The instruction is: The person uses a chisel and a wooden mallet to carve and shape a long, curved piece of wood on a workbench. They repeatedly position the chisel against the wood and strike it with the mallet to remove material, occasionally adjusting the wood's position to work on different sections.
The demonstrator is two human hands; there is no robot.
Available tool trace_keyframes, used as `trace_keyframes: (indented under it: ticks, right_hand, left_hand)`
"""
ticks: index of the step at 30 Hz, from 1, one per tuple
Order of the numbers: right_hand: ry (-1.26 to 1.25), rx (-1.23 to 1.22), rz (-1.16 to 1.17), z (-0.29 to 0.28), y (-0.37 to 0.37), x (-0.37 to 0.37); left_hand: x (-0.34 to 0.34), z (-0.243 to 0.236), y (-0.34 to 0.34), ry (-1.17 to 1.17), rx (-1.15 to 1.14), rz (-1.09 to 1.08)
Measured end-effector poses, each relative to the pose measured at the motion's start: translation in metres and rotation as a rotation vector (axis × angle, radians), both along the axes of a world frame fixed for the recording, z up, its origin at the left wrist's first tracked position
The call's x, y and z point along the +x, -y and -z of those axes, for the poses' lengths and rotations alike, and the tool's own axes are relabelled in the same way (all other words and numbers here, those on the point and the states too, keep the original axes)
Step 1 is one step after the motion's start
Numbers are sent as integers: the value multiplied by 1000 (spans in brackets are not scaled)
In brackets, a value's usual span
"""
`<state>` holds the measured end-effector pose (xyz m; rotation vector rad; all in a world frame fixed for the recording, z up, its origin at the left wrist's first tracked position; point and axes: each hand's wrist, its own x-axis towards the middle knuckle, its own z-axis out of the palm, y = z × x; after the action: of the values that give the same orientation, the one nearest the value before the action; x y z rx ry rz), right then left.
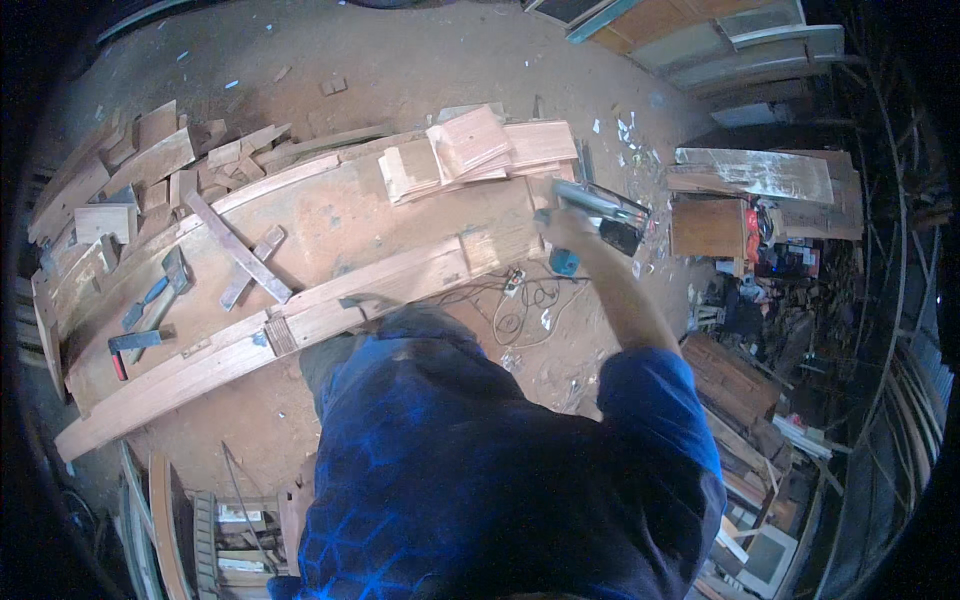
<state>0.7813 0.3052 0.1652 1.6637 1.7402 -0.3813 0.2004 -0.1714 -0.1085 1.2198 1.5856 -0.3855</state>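
Fingers (555, 224), indistinct, apparently grip teal tool (564, 262).

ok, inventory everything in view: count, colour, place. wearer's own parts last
power tool: 1, teal, bench's right end
silvery object: 1, kind unclear, beside right hand
workbench: 1, brown, centre-left
long plank: 1, pale pinkish-brown, bench's near edge
stacked boards: several, pale pink, bench's far right
crossed wood pieces: 2, greyish-brown, mid-bench
hand tools: several, blue and red parts visible, bench's left
offcuts: many, brown, far left
cable: count unclear, dark and pale, floor
wooden panels: several, brown and grey, upper right
clutter: uncountable, mixed, right
right hand: 1, on power tool
left hand: not visible
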Motion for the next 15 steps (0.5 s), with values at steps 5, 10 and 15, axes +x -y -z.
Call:
trace_keyframes:
  ticks: [5,10,15]
  right_hand:
    - [113,29,-134,186,-3,52]
    - [-239,-84,15,221,22,71]
    - [-61,-306,-333,199,-32,71]
  left_hand:
    - [54,-68,-1,146,104,160]
    - [99,-159,-36,191,187,285]
    - [125,-117,-67,188,157,149]
